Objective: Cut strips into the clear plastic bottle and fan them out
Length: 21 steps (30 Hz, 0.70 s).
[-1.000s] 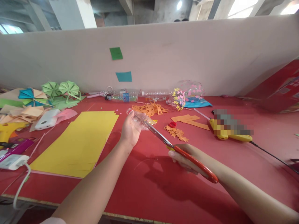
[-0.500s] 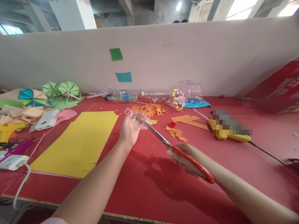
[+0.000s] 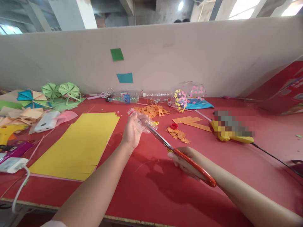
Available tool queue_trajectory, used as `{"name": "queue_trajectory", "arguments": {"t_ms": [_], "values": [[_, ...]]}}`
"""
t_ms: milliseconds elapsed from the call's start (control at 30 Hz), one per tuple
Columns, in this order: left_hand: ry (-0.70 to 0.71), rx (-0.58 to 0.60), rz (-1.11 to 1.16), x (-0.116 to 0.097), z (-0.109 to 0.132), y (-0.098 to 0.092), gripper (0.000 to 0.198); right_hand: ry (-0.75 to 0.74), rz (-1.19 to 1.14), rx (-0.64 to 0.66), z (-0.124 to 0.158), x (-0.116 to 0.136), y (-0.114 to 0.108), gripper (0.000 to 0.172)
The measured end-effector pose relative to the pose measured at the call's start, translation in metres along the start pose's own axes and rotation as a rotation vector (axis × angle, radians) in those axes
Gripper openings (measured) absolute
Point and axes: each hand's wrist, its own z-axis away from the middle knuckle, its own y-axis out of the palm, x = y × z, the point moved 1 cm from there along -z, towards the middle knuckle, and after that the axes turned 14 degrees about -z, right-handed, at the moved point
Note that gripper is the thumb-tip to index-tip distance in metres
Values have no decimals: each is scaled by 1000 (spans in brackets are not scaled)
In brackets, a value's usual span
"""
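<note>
My left hand point(image 3: 131, 132) wraps the clear bottle point(image 3: 141, 120) tight to steady it — right hand point(image 3: 187, 160) clamps orange scissors point(image 3: 180, 154), blades biting its plastic.

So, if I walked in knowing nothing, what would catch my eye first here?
Dead centre, the left hand grips a clear plastic bottle above the red table, while the right hand holds orange-handled scissors with the blades against it. To the left lies a big yellow paper sheet. At the back sit green paper fans and a star-covered clear ball.
</note>
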Motion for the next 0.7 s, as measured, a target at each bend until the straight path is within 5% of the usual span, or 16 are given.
{"name": "queue_trajectory", "arguments": {"t_ms": [167,700], "values": [[-1,-25,-8,0,0,-2,16,57,44,-8,2,3,1,47],[-2,-38,-6,5,4,6,29,-111,-34,59,-4,-9,-3,52]]}}
